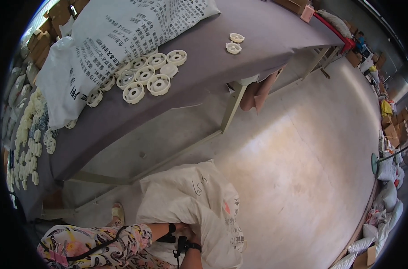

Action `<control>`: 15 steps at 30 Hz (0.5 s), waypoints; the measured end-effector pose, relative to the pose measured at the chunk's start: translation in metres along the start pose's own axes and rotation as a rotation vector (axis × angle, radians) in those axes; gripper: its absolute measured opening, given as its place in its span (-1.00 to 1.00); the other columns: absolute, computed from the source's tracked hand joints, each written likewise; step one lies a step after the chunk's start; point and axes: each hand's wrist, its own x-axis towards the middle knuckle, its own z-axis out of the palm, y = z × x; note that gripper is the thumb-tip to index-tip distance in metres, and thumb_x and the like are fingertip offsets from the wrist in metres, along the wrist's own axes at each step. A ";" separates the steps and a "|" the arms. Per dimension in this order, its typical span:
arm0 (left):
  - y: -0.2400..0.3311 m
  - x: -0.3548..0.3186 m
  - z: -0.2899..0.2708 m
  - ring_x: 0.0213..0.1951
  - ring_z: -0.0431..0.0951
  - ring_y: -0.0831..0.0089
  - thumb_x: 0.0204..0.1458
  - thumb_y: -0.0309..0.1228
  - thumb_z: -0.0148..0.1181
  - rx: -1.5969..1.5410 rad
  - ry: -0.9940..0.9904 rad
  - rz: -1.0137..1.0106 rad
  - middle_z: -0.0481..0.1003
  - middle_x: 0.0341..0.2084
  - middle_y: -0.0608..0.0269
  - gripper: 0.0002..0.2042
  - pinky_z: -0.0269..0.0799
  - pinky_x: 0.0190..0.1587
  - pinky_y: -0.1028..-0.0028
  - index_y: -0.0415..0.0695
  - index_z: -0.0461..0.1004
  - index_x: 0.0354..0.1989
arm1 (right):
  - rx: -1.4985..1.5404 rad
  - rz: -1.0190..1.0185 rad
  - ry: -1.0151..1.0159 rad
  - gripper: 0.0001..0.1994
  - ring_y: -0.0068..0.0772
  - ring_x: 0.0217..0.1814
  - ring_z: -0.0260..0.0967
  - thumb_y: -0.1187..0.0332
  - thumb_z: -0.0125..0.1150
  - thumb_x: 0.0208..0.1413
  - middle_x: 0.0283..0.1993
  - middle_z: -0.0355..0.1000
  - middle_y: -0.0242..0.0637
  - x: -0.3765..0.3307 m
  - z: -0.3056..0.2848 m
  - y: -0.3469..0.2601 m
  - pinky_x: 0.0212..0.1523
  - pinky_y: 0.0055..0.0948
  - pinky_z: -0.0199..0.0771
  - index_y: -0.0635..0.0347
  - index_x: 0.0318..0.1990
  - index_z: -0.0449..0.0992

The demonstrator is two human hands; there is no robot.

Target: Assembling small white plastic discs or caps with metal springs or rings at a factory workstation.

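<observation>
A white woven sack (190, 197) stands on the floor in front of me, its mouth turned toward me. Both my forearms reach into that mouth, each with a black band at the wrist. My left hand (180, 229) comes in from the left past a flowered sleeve. My right hand (189, 237) comes up from the lower edge. The fingers of both are buried in the folds of the sack, so what they grip is hidden.
A grey-covered table (204, 76) carries several white round plastic wheels (152, 74), a large printed sack (114, 36), two more wheels (233, 47) and a heap of small white parts (27, 143). My sandalled foot (117, 213) is beside the sack. Bags and boxes (387, 197) line the right wall.
</observation>
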 end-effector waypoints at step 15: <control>0.275 0.031 0.046 -0.06 0.47 0.19 0.05 -0.22 -0.03 -0.387 -0.082 -0.128 0.47 -0.08 0.03 -0.55 0.35 0.02 0.31 -0.15 0.29 0.11 | -0.027 0.018 0.135 -0.51 -0.06 0.02 0.36 -0.01 -0.06 0.13 0.02 0.39 -0.14 0.004 -0.101 0.056 0.00 -0.16 0.39 0.18 0.05 0.35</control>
